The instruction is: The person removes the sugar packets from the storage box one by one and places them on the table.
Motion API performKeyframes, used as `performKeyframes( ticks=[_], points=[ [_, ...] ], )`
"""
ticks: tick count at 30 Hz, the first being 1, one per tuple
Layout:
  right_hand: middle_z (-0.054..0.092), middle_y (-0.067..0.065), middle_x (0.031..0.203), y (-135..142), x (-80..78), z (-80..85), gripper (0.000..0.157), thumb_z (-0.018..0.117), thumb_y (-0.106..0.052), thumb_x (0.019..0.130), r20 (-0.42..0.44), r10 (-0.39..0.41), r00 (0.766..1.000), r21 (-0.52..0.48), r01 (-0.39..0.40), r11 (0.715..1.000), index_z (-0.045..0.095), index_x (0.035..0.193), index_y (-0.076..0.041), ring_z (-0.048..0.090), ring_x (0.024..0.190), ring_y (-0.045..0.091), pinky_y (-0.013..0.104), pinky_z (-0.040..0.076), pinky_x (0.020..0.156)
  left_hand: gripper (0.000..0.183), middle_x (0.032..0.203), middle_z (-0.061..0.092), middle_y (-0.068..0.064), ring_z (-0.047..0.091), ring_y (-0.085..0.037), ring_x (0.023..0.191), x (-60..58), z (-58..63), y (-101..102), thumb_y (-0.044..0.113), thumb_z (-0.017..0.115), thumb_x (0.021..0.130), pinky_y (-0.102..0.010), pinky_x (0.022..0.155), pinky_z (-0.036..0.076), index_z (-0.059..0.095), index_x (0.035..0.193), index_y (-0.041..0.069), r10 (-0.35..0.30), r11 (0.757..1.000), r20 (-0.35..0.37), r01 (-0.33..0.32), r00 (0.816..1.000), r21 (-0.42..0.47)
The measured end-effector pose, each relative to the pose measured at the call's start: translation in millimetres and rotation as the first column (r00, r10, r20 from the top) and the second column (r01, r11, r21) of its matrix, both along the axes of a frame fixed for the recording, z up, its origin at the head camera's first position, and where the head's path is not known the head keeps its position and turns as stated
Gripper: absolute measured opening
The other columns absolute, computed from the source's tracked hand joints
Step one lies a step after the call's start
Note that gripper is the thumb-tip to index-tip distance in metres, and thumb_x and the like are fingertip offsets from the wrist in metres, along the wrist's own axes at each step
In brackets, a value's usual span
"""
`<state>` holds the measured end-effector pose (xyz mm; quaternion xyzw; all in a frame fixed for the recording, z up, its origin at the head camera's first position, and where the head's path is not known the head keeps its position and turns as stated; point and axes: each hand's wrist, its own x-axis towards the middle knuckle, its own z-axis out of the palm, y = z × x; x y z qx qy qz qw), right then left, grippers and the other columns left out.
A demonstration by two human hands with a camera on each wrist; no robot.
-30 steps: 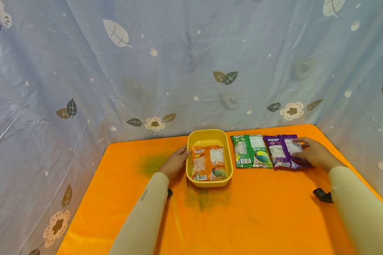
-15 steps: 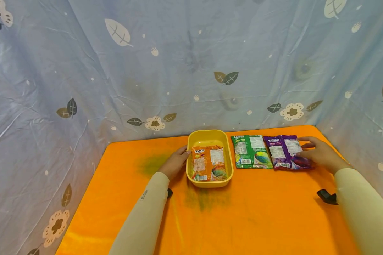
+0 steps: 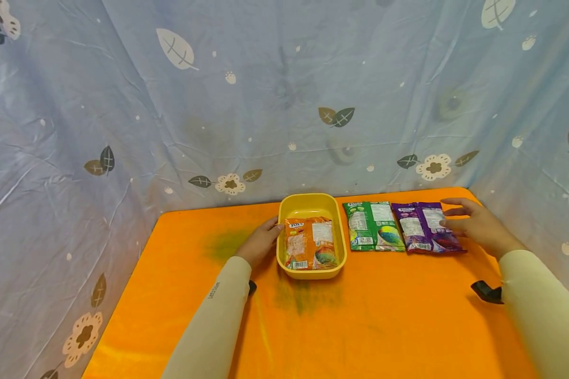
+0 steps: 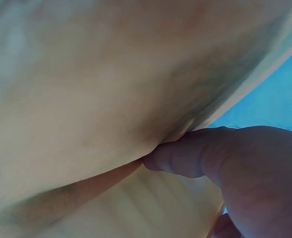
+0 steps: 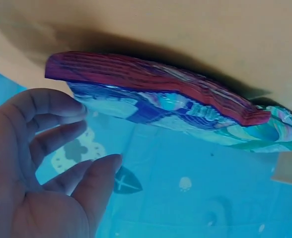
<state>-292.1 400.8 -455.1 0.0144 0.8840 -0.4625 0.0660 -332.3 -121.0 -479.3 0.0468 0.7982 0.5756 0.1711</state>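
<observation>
My left hand (image 3: pixel 260 243) grips the left rim of a yellow plastic tray (image 3: pixel 313 274), thumb over the edge; the left wrist view shows that thumb (image 4: pixel 185 152) close up. Inside the tray lies an orange printed packet (image 3: pixel 310 243). At the far right, my right hand (image 3: pixel 482 229) hovers by the right edge of a purple packet (image 3: pixel 422 226), fingers loosely bent and thumb apart. Nothing is between them in the right wrist view, where the index fingertip is right at the corner of the purple packet (image 5: pixel 151 82). A green packet (image 3: pixel 374 226) lies between tray and purple packet.
An orange cloth (image 3: pixel 374 316) covers the table. Blue patterned curtains (image 3: pixel 275 95) enclose it at the back and both sides. Black pieces (image 3: pixel 487 292) show beside the right forearm and by the left wrist.
My right hand has drawn slightly right, off the purple packet, with its fingers spread a little more. The left hand, tray and packets keep their places.
</observation>
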Motion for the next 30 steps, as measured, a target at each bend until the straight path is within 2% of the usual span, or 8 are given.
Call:
performKeyframes(
  ticks=[6, 9, 13, 18, 25, 30],
  points=[
    [0.029, 0.030, 0.141, -12.9, -0.5, 4.7, 0.078, 0.063, -0.042, 0.091, 0.002, 0.007, 1.000, -0.018, -0.007, 1.000, 0.024, 0.152, -0.014, 0.052, 0.108, 0.045, 0.041, 0.053, 0.079, 0.054, 0.140, 0.047, 0.004, 0.046, -0.015, 0.124, 0.3, -1.2, -0.5, 0.044, 0.045, 0.100, -0.039, 0.104, 0.035, 0.034, 0.150, 0.026, 0.011, 1.000, 0.040, -0.011, 0.999, 0.017],
    [0.031, 0.029, 0.141, -19.0, -1.9, 5.2, 0.076, 0.063, -0.038, 0.092, -0.015, 0.025, 1.000, -0.055, -0.026, 0.998, 0.024, 0.152, -0.013, 0.054, 0.107, 0.043, 0.043, 0.053, 0.081, 0.055, 0.141, 0.045, 0.006, 0.044, -0.013, 0.125, 0.5, -1.6, -0.6, 0.046, 0.046, 0.100, -0.038, 0.104, 0.035, 0.033, 0.150, 0.028, 0.015, 1.000, 0.059, -0.016, 0.998, 0.022],
    [0.037, 0.028, 0.140, -25.9, -4.0, 4.0, 0.072, 0.062, -0.032, 0.094, -0.046, 0.054, 0.997, -0.092, -0.058, 0.994, 0.024, 0.152, -0.012, 0.054, 0.110, 0.039, 0.043, 0.052, 0.083, 0.055, 0.140, 0.047, 0.005, 0.046, -0.014, 0.124, 0.4, -1.1, -0.3, 0.045, 0.046, 0.100, -0.039, 0.104, 0.035, 0.033, 0.150, 0.028, 0.011, 1.000, 0.044, -0.012, 0.999, 0.017],
    [0.043, 0.024, 0.137, -34.8, -4.7, 4.0, 0.069, 0.062, -0.029, 0.095, -0.045, 0.062, 0.997, -0.120, -0.067, 0.991, 0.025, 0.152, -0.016, 0.056, 0.109, 0.037, 0.040, 0.053, 0.082, 0.053, 0.136, 0.050, 0.002, 0.050, -0.015, 0.120, -0.3, -1.0, 0.5, 0.042, 0.044, 0.101, -0.038, 0.101, 0.039, 0.034, 0.150, 0.025, -0.009, 0.999, 0.037, 0.008, 0.999, 0.032],
    [0.046, 0.025, 0.135, -53.3, -7.3, 7.7, 0.072, 0.064, -0.030, 0.093, -0.081, 0.108, 0.991, -0.142, -0.119, 0.983, 0.026, 0.152, -0.015, 0.056, 0.110, 0.029, 0.039, 0.053, 0.083, 0.054, 0.137, 0.050, -0.003, 0.052, -0.019, 0.119, 0.0, -1.5, 0.5, 0.039, 0.044, 0.102, -0.040, 0.094, 0.046, 0.030, 0.152, 0.025, -0.006, 0.990, 0.107, -0.009, 0.994, 0.142],
    [0.046, 0.023, 0.136, -68.3, -8.0, 8.4, 0.069, 0.066, -0.028, 0.092, -0.088, 0.107, 0.990, -0.201, -0.123, 0.972, 0.030, 0.150, -0.020, 0.055, 0.112, 0.027, 0.041, 0.052, 0.084, 0.053, 0.137, 0.050, -0.003, 0.052, -0.018, 0.118, 0.8, -0.9, 1.4, 0.038, 0.044, 0.102, -0.038, 0.094, 0.046, 0.030, 0.151, 0.025, -0.005, 0.990, 0.100, -0.009, 0.995, 0.139]
  ],
)
